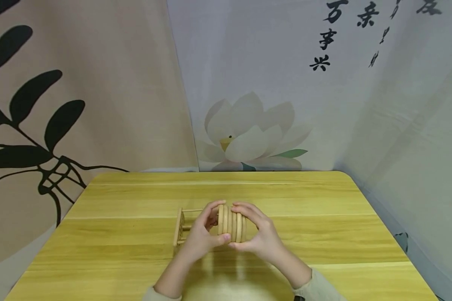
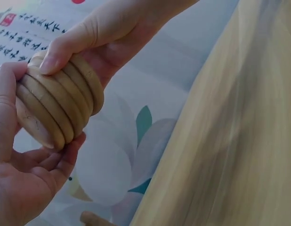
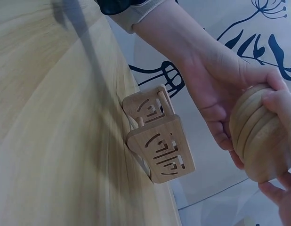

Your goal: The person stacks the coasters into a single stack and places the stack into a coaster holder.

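A stack of several round wooden coasters point(image 1: 232, 224) is held on edge above the table between both hands. My left hand point(image 1: 205, 236) grips its left end, thumb low on the near side and fingers over the top. From the other side my right hand point(image 1: 263, 232) clasps the right end, thumb below and fingers above. In the left wrist view the coasters point(image 2: 56, 101) lie face to face, slightly fanned. Behind the left hand stands a wooden coaster rack point(image 1: 178, 228), partly hidden by it; the right wrist view shows the rack's cut-out end panels point(image 3: 159, 150).
The hands work over a light wood-grain table point(image 1: 116, 259). Behind it hangs a curtain point(image 1: 143, 92) printed with leaves, a lotus and dark characters. The table's far edge lies a short way beyond the rack.
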{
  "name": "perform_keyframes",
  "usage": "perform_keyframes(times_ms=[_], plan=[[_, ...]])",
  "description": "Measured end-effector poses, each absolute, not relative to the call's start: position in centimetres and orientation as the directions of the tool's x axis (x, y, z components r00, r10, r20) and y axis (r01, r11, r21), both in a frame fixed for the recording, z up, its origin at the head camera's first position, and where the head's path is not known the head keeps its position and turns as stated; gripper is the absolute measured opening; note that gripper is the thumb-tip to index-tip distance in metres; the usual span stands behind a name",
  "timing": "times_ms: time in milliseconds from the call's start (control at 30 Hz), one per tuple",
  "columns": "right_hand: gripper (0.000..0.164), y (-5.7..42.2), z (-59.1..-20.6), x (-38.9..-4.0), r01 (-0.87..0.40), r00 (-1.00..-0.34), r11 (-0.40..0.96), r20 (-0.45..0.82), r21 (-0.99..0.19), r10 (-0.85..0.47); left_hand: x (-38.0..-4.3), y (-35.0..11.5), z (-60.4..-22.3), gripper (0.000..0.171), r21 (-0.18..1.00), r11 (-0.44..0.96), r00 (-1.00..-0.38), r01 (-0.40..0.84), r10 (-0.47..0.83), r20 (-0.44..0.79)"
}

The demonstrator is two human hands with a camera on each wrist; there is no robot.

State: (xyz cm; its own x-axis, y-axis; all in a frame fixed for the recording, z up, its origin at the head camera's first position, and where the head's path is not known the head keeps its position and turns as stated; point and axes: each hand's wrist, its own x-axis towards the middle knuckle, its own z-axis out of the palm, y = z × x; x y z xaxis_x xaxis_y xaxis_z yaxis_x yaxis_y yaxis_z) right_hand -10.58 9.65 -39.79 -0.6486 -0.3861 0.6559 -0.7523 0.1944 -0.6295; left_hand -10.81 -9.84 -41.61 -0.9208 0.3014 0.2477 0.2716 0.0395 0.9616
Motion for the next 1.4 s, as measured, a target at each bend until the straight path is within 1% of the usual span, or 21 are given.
perform_keyframes(times_ms=[67,167,400,600,700,833,933,1167,1400], plan=[[0.072,9.4,-38.9,-10.2,-0.756,-0.644,0.196,0.658,-0.624,-0.39,-10.9,-10.0,-41.7,0.078,0.956,0.042,-0.91,0.291,0.32,0.263],[0.072,9.3,-38.7,-10.2,-0.76,-0.639,0.199,0.658,-0.618,-0.399,-10.9,-10.3,-41.7,0.075,0.953,0.031,-0.899,0.302,0.341,0.274],[0.071,9.0,-38.4,-10.4,-0.768,-0.63,0.219,0.651,-0.602,-0.423,-11.2,-10.8,-41.6,0.077,0.976,-0.036,-0.914,0.213,0.347,0.212],[0.069,8.5,-38.2,-10.6,-0.771,-0.625,0.213,0.651,-0.6,-0.43,-11.3,-11.3,-41.4,0.08,0.978,-0.044,-0.914,0.202,0.35,0.205],[0.068,8.3,-38.2,-10.7,-0.757,-0.64,0.213,0.636,-0.617,-0.432,-11.3,-11.6,-41.3,0.078,0.974,-0.015,-0.921,0.224,0.325,0.217],[0.068,7.9,-38.0,-10.9,-0.727,-0.667,0.213,0.597,-0.653,-0.445,-11.4,-11.9,-41.1,0.074,0.962,0.072,-0.935,0.262,0.265,0.235],[0.067,7.6,-37.9,-11.0,-0.715,-0.674,0.206,0.58,-0.668,-0.458,-11.4,-12.1,-41.1,0.073,0.957,0.097,-0.938,0.273,0.246,0.242],[0.066,7.0,-38.0,-11.6,-0.712,-0.675,0.204,0.575,-0.672,-0.463,-11.6,-12.9,-41.1,0.071,0.956,0.059,-0.927,0.288,0.266,0.263],[0.072,6.0,-40.7,-13.8,-0.72,-0.662,0.193,0.578,-0.666,-0.477,-12.0,-14.2,-41.1,0.071,0.945,0.065,-0.92,0.32,0.261,0.293]])
